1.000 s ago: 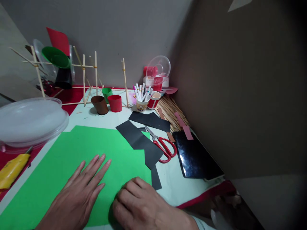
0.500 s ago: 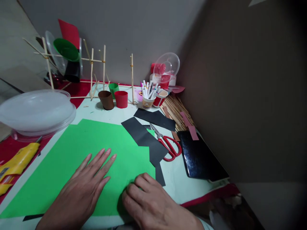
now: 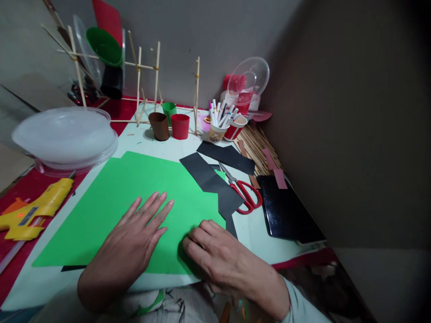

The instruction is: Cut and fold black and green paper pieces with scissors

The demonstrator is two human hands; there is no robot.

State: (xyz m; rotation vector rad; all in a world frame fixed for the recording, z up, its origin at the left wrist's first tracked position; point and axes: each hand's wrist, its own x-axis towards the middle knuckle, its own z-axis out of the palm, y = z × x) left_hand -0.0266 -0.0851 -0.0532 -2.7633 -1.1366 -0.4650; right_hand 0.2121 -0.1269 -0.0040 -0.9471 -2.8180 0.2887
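Note:
A large green paper sheet [image 3: 124,197] lies flat on the white table top [image 3: 252,233]. My left hand [image 3: 134,237] rests palm down on the sheet with its fingers stretched out. My right hand [image 3: 218,255] is at the sheet's near right corner, fingers curled, their tips pressing at the paper's edge. Whether it pinches the paper I cannot tell. Black paper pieces [image 3: 212,181] overlap the green sheet's right side, just beyond my right hand.
Red-handled scissors [image 3: 244,190] lie by the black paper, a black tablet [image 3: 289,211] to their right. A yellow glue gun [image 3: 37,208] and clear plastic lids [image 3: 63,134] are at left. Paper cups [image 3: 170,125], a marker cup [image 3: 218,128] and a stick frame [image 3: 148,89] stand behind.
The view has tilted down and shifted, so more of the near table edge shows. Both hands stay on the green sheet in the same poses.

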